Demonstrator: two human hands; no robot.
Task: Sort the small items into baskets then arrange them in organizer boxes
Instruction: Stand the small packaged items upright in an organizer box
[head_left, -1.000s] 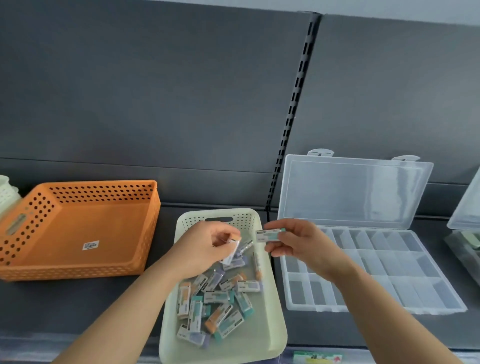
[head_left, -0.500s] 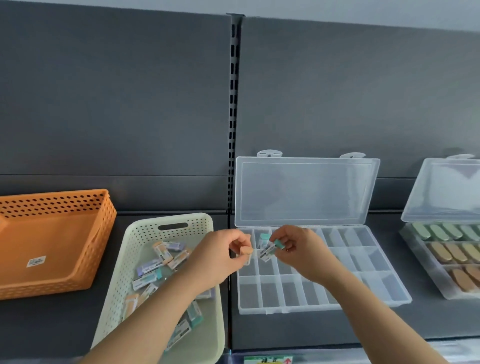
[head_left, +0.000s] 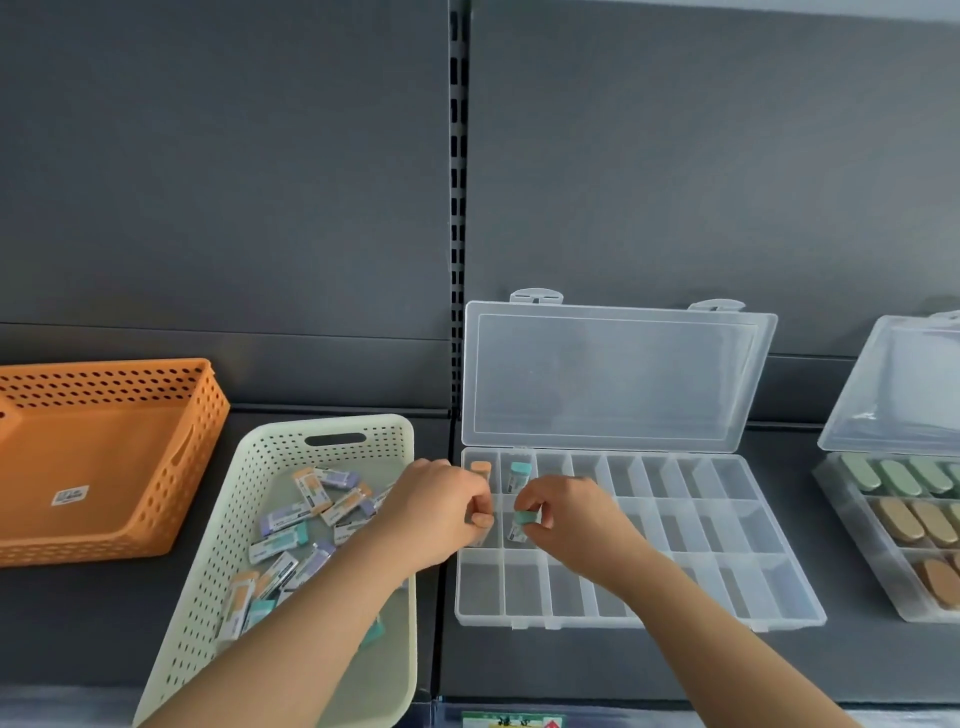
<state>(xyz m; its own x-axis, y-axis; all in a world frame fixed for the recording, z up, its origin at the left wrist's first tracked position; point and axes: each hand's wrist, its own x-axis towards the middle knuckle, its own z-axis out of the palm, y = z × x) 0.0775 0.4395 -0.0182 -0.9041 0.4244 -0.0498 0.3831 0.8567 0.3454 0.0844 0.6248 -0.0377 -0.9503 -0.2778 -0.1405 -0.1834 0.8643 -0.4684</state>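
Observation:
A clear organizer box (head_left: 727, 587) lies open on the shelf, its lid leaning back against the wall. My left hand (head_left: 436, 506) pinches an orange-tipped eraser (head_left: 482, 521) over the box's leftmost column, middle row. My right hand (head_left: 569, 512) pinches a teal-tipped eraser (head_left: 521, 524) over the second column, middle row. One orange eraser (head_left: 480, 468) and one teal eraser (head_left: 518, 475) stand in the top-row compartments behind. The cream basket (head_left: 249, 525) to the left holds several loose erasers (head_left: 298, 519) in orange, teal and purple.
An orange perforated basket (head_left: 202, 415) sits at the far left, with only a sticker inside. A second open clear box (head_left: 852, 493) at the right edge holds green and tan oval pieces. A slotted metal upright runs down the grey back wall.
Both hands have lowered from the top row toward the middle row of the box, each still pinching its eraser. One orange and one teal eraser now stand in the top row.

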